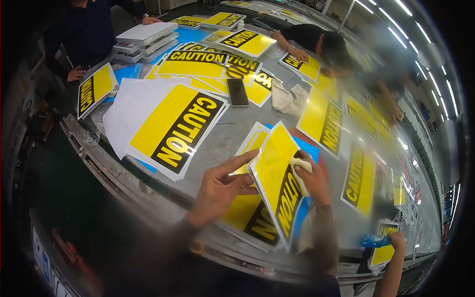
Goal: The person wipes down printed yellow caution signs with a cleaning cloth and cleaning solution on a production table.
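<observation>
A yellow and black CAUTION sign (276, 151) is held tilted up from the table in front of me. My left hand (220, 183) grips its left edge, with the index finger and thumb at the border. In my right hand (315, 179) is a folded white cloth (301, 173), pressed against the sign's right side over the black lettering band. Beneath lies a stack of similar signs (242, 210), partly hidden by the held one. Blue sheeting (303, 210) shows beside the held sign.
A large stack of CAUTION signs (170, 128) lies to the left, near a phone (237, 92), scissors (228, 66) and a crumpled cloth (289, 99). More signs (359, 179) spread right. Co-workers stand around the table; one person's hand (396, 240) is at lower right. A metal rail (123, 183) edges the table.
</observation>
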The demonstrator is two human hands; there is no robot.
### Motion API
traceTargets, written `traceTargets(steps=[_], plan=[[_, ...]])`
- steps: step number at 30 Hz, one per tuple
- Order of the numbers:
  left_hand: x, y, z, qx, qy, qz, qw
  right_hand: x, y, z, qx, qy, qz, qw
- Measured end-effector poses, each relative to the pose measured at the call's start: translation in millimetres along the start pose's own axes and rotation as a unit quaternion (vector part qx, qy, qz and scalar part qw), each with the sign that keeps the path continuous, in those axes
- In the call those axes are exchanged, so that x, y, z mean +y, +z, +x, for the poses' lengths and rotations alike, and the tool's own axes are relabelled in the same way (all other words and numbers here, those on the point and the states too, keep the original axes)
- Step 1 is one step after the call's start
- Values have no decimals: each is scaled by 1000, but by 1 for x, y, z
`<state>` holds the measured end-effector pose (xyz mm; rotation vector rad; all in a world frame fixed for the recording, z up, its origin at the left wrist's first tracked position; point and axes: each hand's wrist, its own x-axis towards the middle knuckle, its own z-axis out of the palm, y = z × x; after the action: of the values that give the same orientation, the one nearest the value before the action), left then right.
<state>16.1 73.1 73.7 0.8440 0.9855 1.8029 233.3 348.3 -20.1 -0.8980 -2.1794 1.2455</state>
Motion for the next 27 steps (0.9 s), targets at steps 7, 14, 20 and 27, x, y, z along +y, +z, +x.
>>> traceTargets(steps=[7,14,20,27], plan=[[-12,-11,-14,137,-14,-25,990,-7,0,0,6,-3,1,1000],[-16,-52,-47,196,-61,393,896,3,5,-3,21,-6,-22,1000],[-8,-51,-64,108,-108,248,957,1,11,-7,56,-36,-19,998],[-72,-58,-77,104,-267,-3,958,-24,43,-35,130,-178,-112,969]])
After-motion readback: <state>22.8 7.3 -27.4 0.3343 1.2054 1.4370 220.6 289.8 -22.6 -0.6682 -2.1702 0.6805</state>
